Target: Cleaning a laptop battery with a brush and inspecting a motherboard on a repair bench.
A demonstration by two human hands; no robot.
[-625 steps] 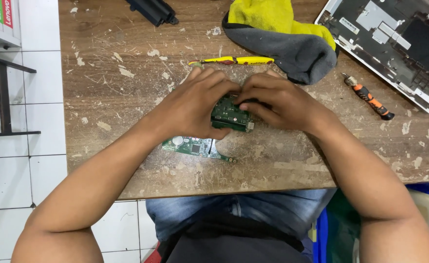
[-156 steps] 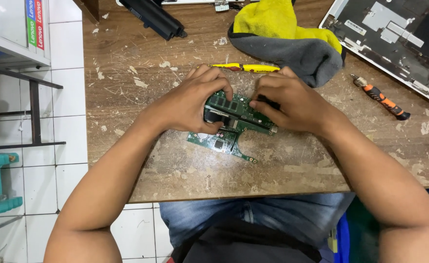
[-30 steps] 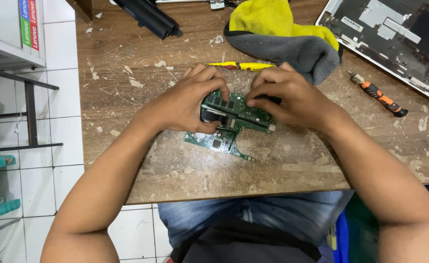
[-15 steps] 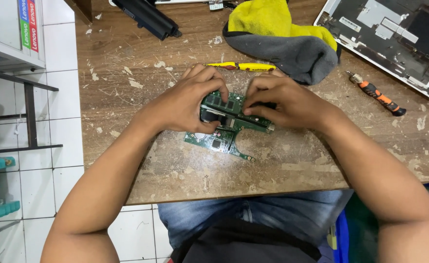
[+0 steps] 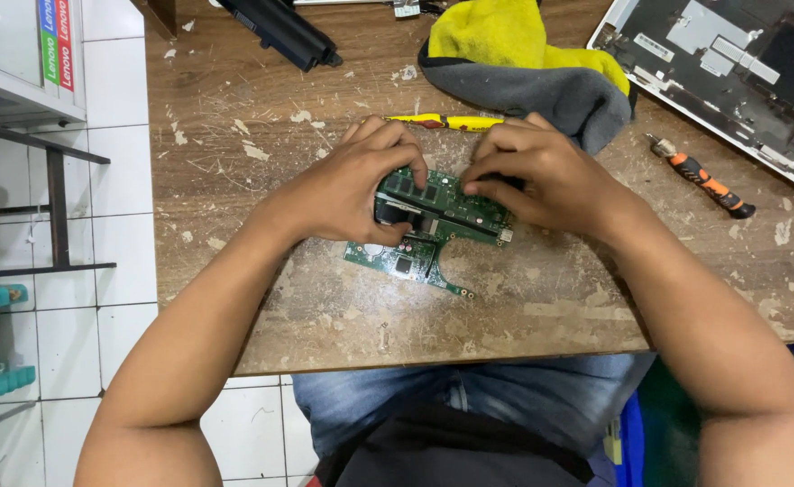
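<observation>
A green circuit board (image 5: 433, 225) lies on the worn wooden table (image 5: 343, 307), a little in front of me. My left hand (image 5: 361, 180) grips its left end, with the thumb and fingers curled over the edge. My right hand (image 5: 541, 176) presses down on its right end, fingertips on a long strip-shaped part on top of the board. The lower left part of the board sticks out from under my hands. The board's far edge is hidden by my fingers.
A yellow-handled tool (image 5: 451, 122) lies just behind my hands. Behind it is a yellow and grey cloth (image 5: 532, 63). An orange and black screwdriver (image 5: 699, 176) lies to the right, an opened laptop shell (image 5: 739, 72) at the far right, a black battery pack (image 5: 279, 32) at the far left.
Both hands stay on the board. My fingers shift slightly along its top edge; the board itself barely moves.
</observation>
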